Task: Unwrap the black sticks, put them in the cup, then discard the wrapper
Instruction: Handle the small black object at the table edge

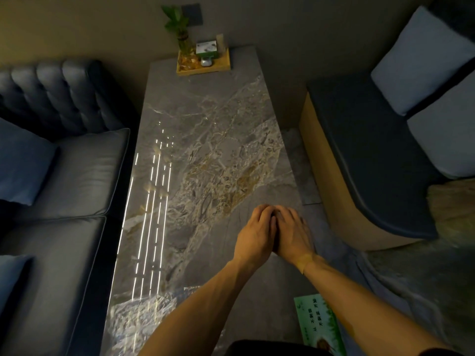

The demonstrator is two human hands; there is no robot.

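Both hands, left hand (pixel 254 235) and right hand (pixel 293 233), press together above the marble table (pixel 205 140), grip hidden.

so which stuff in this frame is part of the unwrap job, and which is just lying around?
Job:
- left hand and right hand, pressed together over the table; anything held between them is hidden
- no sticks, cup or wrapper visible

Lying about:
- wooden tray at the far end, holding a plant in a glass vase and a small green box
- green leaflet at the near edge
- sofa, cushions
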